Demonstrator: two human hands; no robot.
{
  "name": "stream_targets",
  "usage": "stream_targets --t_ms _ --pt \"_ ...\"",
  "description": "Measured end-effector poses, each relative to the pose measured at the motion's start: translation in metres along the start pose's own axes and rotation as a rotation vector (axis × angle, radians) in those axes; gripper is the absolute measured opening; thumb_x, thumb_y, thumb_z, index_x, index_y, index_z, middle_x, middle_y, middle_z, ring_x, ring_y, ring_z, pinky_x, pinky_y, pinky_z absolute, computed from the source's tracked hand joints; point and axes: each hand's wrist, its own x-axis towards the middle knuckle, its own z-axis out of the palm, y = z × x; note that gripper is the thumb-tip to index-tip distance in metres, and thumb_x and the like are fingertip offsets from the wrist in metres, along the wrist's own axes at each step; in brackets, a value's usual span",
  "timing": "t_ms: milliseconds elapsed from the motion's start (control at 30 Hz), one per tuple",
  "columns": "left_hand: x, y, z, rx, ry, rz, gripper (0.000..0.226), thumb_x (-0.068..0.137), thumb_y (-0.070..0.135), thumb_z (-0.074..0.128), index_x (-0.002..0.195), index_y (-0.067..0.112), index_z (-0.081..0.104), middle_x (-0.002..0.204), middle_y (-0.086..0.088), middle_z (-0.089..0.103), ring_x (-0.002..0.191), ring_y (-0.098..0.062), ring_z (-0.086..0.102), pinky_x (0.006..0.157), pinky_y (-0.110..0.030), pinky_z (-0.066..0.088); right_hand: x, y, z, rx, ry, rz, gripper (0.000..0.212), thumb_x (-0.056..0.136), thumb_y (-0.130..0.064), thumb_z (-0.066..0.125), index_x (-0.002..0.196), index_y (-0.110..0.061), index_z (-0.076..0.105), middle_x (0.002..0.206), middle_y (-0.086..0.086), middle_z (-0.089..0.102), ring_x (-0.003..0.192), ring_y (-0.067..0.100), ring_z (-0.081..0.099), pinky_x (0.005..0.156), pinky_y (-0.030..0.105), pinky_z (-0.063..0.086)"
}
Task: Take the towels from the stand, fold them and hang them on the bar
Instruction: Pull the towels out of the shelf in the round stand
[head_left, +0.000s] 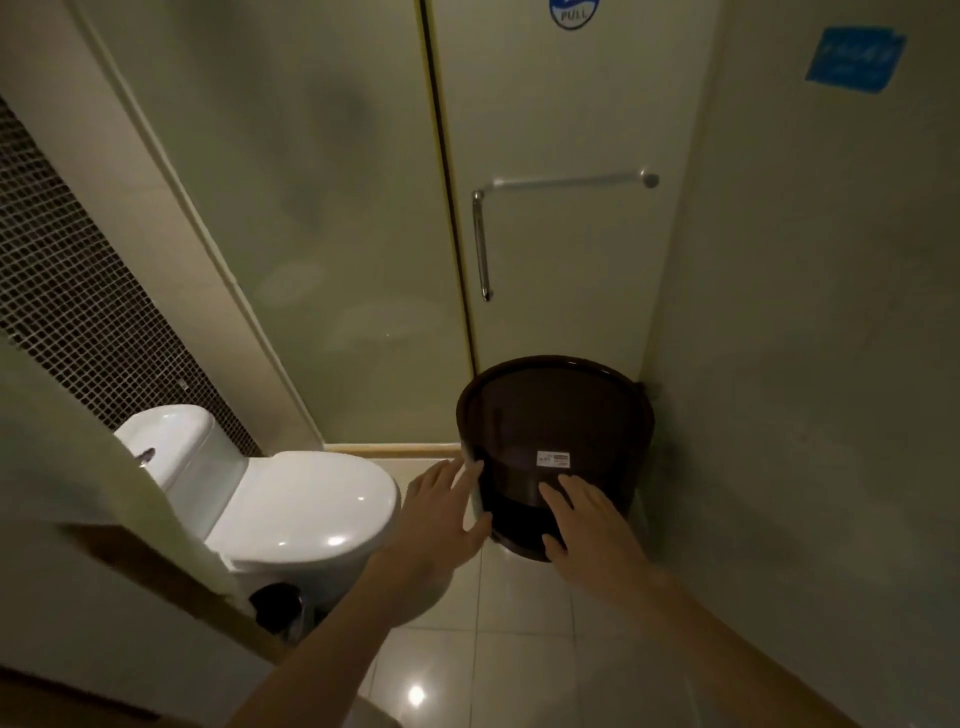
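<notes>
So here both hands are down at the dark brown bucket (550, 447) that's tucked in the corner right under the bar (566, 182) on the shower door. The left hand (441, 512) has its fingers spread flat against the bucket's left side, and the right hand (587, 512) is spread open over the front wall just below the little white label (552, 458). Neither grip is closed on anything; they look like open palms about to squeeze the bucket between them.

Thing is, I can't spot any towels or a stand anywhere. There's maybe a pale cloth edge hanging left of the toilet (291, 499), but I can't tell what it is. The bar above the bucket is bare.

My guess is the bucket is just in the way. It looks like thin plastic, so light and a bit flexy, and smooth enough to slip. I'd press in from both sides near the rim, where it's stiffest. Towels will be soft and floppy, so pinch those by the corners.
</notes>
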Motion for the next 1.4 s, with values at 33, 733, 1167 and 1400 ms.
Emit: stream_targets --t_ms 33,733,1167,1400 --pt "0.011 -0.004 0.004 -0.004 -0.006 0.001 0.066 0.091 0.049 0.044 0.149 0.026 0.024 0.156 -0.001 0.024 0.143 -0.019 0.019 0.115 -0.035 0.014 0.01 0.003 0.003 -0.001 -0.009 0.004 0.062 0.096 -0.043 0.046 0.15 -0.024 0.022 0.157 0.007 0.022 0.146 0.024 0.018 0.117 0.036 0.015" --pt "0.215 -0.073 0.081 0.008 -0.193 0.158 0.069 0.086 0.05 0.046 0.148 0.026 0.026 0.152 -0.001 0.031 0.14 -0.021 0.024 0.114 -0.037 0.021 0.153 0.056 0.06 0.046 -0.205 0.228 0.063 0.097 -0.037 0.043 0.152 -0.021 0.018 0.159 0.008 0.017 0.147 0.024 0.013 0.119 0.037 0.014" --pt "0.287 -0.099 0.173 0.108 -0.294 0.198 0.065 0.087 0.045 0.049 0.146 0.027 0.029 0.149 -0.004 0.034 0.137 -0.025 0.029 0.112 -0.041 0.026 0.171 0.109 0.189 0.119 -0.374 0.233 0.063 0.099 -0.039 0.037 0.153 -0.017 0.013 0.159 0.008 0.014 0.144 0.022 0.016 0.117 0.031 0.008" --pt "0.347 -0.111 0.288 0.183 -0.313 0.195 0.064 0.091 0.048 0.045 0.148 0.029 0.023 0.155 -0.009 0.023 0.142 -0.03 0.02 0.114 -0.05 0.02 0.216 0.155 0.306 0.105 -0.331 0.257 0.054 0.095 -0.029 0.048 0.144 -0.015 0.031 0.143 0.012 0.039 0.13 0.028 0.037 0.105 0.033 0.032"
